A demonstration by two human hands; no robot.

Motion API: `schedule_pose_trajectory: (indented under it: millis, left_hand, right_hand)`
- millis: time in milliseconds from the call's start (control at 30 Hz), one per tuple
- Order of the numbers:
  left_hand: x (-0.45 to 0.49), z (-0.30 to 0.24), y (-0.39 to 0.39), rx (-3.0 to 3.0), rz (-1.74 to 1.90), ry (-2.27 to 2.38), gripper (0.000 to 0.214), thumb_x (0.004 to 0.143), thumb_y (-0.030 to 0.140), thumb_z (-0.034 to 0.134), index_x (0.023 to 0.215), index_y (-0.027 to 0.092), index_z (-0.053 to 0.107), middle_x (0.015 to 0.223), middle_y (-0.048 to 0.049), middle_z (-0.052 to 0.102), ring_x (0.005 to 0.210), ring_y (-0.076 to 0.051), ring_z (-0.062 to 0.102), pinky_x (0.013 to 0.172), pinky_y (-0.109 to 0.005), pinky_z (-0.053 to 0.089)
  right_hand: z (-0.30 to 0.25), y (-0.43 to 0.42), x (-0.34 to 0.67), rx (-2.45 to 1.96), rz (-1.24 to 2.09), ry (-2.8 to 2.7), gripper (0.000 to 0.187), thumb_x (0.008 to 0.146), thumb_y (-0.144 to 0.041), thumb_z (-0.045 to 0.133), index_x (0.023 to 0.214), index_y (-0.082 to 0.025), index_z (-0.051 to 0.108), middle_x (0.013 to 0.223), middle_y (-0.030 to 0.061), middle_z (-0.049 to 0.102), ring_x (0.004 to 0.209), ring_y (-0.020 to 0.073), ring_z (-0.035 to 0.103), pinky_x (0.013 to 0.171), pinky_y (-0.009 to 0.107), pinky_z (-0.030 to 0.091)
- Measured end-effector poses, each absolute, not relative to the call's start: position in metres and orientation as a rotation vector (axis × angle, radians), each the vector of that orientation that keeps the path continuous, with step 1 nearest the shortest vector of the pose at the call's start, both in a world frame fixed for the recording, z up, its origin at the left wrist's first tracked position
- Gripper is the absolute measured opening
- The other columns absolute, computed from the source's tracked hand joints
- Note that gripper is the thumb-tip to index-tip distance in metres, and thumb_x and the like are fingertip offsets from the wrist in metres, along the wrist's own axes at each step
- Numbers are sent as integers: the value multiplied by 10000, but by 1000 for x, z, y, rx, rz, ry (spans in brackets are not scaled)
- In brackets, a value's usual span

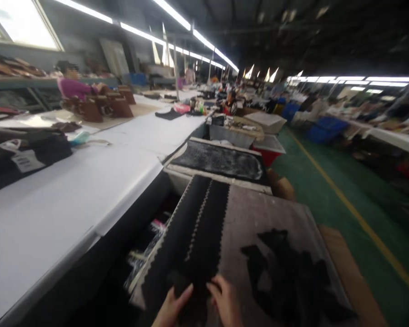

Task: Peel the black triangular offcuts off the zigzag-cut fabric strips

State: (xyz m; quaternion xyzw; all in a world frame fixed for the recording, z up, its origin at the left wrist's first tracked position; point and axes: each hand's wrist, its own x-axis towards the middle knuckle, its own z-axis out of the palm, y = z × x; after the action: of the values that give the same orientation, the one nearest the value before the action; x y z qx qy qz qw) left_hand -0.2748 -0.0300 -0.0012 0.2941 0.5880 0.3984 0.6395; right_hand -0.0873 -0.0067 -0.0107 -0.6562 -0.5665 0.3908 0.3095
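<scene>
At the bottom centre, my left hand (pixel 173 305) and my right hand (pixel 226 299) are close together with a gap between them. Both are closed on a small black fabric piece (pixel 195 297), thumbs uppermost; its outline blends into the dark material behind. Just beyond lie black strips with zigzag edges (pixel 204 218), laid lengthwise on a greyish board (pixel 240 204). A loose heap of black fabric pieces (pixel 289 277) rests on the board to the right of my right hand.
A long white table (pixel 122 177) runs along the left, bearing dark folded cloth (pixel 27 154). Ahead stands a tray with a speckled black panel (pixel 221 159), then more bins. A person in purple (pixel 75 88) works at the far left. Green floor (pixel 327 195) lies right.
</scene>
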Motion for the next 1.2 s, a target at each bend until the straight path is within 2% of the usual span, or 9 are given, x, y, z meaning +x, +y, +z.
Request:
schedule_pose_trajectory:
  millis: [67,133,300,567,667,867,967,1100,1200]
  left_hand:
    - [-280,-8,-47,565,919,1265,545,706,488,729,1150,182,646,1079,-101,755,1067,-310,667,991,-451,527]
    - [-282,-11,-52,436,936,1230,535,718,455,733,1153,159,641,1102,-122,751,1029,-296,690,997,-444,526]
    - [-288,-10,-48,400,940,1241,516,740,385,735,1180,143,615,1118,-133,746,1010,-274,700,1005,-424,522]
    - [-307,-11,-53,417,967,1296,570,705,329,773,1213,139,600,1132,-127,743,1002,-275,699,939,-410,554]
    - [-308,-11,-55,382,980,1310,557,695,325,782,1192,137,616,1159,-135,731,1023,-279,693,950,-410,549]
    - [-300,-11,-58,337,1015,1288,594,685,342,788,1213,140,604,1185,-154,714,1024,-293,692,987,-454,527]
    - [-298,-10,-58,348,995,1307,583,688,336,786,1206,137,608,1149,-145,732,1001,-287,700,963,-433,544]
    - [-314,-9,-59,326,1026,1389,577,672,315,800,1187,128,617,1168,-144,726,1042,-283,688,984,-404,539]
    - [-337,-6,-60,310,1080,1470,586,671,315,801,1200,153,608,1204,-128,711,1048,-260,687,1020,-398,514]
  right_hand:
    - [-19,-37,-95,-1798,1175,-1346,356,806,-577,493,816,-252,637,446,-50,537,383,102,503,398,248,411]
    - [-20,-45,-96,-1787,1290,-1185,378,778,-599,521,799,-232,605,430,-66,518,350,83,474,373,218,377]
    - [-23,-36,-95,-1661,1552,-944,410,731,-611,580,783,-205,560,441,-75,546,346,70,493,353,173,352]
    - [-31,-37,-104,-1591,1682,-909,417,726,-602,599,826,-198,565,483,-61,604,396,88,556,394,188,385]
    - [-30,-37,-105,-1581,1716,-840,399,674,-558,683,773,-192,559,525,-51,622,456,87,580,448,194,417]
    - [-24,-44,-120,-1502,1867,-511,407,584,-450,791,826,-170,622,743,2,704,671,117,638,591,230,494]
    - [-19,-44,-122,-1485,1828,-499,361,647,-482,732,814,-180,627,808,39,725,767,161,663,672,281,535]
    - [-16,-32,-106,-1413,1666,-594,384,754,-496,603,1014,-213,604,1026,76,721,931,202,669,784,337,563]
    - [-21,-25,-94,-1465,1604,-747,398,738,-479,628,1043,-227,583,956,40,705,834,166,656,695,296,569]
